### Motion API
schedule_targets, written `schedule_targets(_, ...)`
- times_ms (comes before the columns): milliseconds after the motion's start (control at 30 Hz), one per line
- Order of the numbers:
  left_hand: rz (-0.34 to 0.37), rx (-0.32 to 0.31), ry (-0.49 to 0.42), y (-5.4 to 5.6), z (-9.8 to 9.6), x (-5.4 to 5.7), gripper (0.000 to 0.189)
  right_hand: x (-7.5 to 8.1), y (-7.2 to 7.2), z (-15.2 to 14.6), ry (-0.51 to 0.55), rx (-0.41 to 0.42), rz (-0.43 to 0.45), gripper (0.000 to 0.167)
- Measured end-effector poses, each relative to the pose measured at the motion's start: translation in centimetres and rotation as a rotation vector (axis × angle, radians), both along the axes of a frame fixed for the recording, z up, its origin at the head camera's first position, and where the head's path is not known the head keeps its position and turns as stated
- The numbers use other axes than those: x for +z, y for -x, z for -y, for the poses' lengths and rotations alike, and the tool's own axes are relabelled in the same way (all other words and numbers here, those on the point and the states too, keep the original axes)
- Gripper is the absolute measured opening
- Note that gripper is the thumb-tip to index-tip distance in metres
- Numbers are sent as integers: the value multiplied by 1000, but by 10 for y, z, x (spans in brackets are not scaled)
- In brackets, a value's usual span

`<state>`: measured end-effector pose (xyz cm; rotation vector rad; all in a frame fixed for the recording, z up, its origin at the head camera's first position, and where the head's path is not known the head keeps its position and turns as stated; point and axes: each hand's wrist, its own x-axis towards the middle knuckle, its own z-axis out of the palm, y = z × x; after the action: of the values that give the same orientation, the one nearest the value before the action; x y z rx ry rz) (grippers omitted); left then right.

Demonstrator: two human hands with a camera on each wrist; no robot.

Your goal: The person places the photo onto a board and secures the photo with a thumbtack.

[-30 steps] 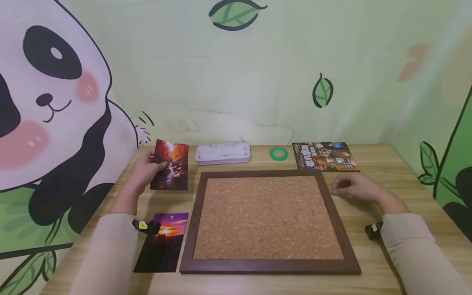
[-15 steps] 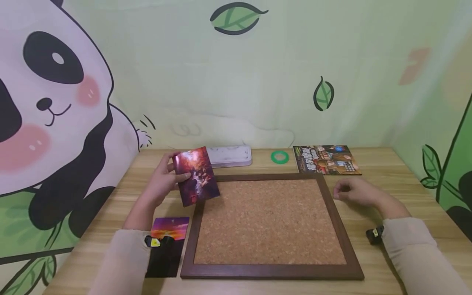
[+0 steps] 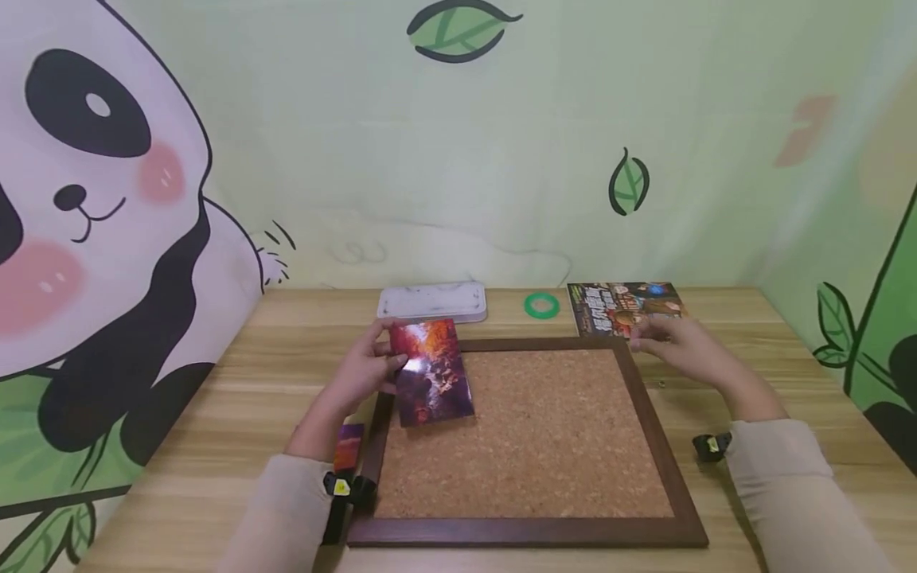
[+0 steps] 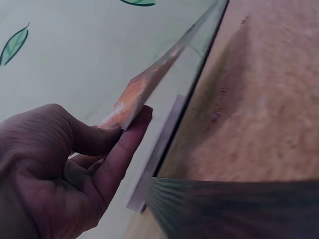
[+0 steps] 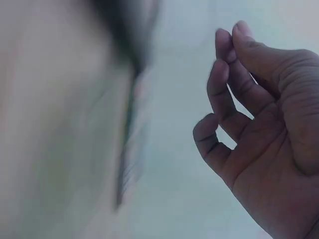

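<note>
My left hand (image 3: 363,368) pinches a glossy photo print (image 3: 432,374) of a red and purple landscape by its left edge, thumb on the front. The print tilts above the left part of a cork board (image 3: 544,434) with a dark wooden frame; the left wrist view shows the photo (image 4: 137,97) edge-on, raised off the cork. Beyond the frame's upper right corner, my right hand (image 3: 673,344) has its thumb and index fingertips brought together, other fingers loosely curled. I cannot tell whether something tiny sits between those tips. A second photo print (image 3: 349,447), a sunset, lies mostly hidden under the left forearm.
Along the back of the table lie a white tin case (image 3: 432,302), a green tape roll (image 3: 541,305) and a printed booklet (image 3: 598,309), partly behind the right hand. A tiny object (image 3: 661,384) rests on the wood right of the frame. A panda-print backdrop (image 3: 501,175) stands behind.
My left hand has carried the landscape photo rightward and nearer, from beside the board to over its left part. The right hand has lifted away toward the booklet, uncovering the tiny object.
</note>
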<state>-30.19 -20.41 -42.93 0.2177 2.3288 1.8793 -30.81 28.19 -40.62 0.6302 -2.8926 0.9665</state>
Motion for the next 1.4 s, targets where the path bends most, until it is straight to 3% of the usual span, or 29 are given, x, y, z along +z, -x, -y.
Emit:
schedule_targets(167, 10, 1, 126, -1, -4, -6, 53, 34, 3, 71, 87, 51, -62, 14)
schedule_targets(300, 9, -9, 223, -3, -7, -7, 54, 48, 8, 134, 169, 142, -50, 10)
schedule_targets(433, -34, -34, 264, -3, -6, -9, 54, 43, 18, 185, 249, 249, 10, 9)
schedule_targets(567, -56, -54, 291, -2, -6, -10, 53, 29, 26, 217, 306, 323, 91, 11)
schedule_targets(700, -62, -76, 314, -3, -6, -8, 51, 20, 29, 235, 333, 326, 164, 10)
schedule_targets(967, -39, -95, 361, -4, -4, -6, 48, 16, 30, 249, 360, 350, 176, 12)
schedule_targets(1200, -118, -115, 542, -4, -3, -4, 46, 9, 37, 259, 342, 335, 208, 13)
schedule_targets(1300, -145, -105, 595, -4, -3, -5, 45, -1, 40, 261, 340, 325, 212, 12)
schedule_targets(1400, -127, -110, 620, -6, -4, -9, 46, -16, 39, 260, 344, 318, 243, 13)
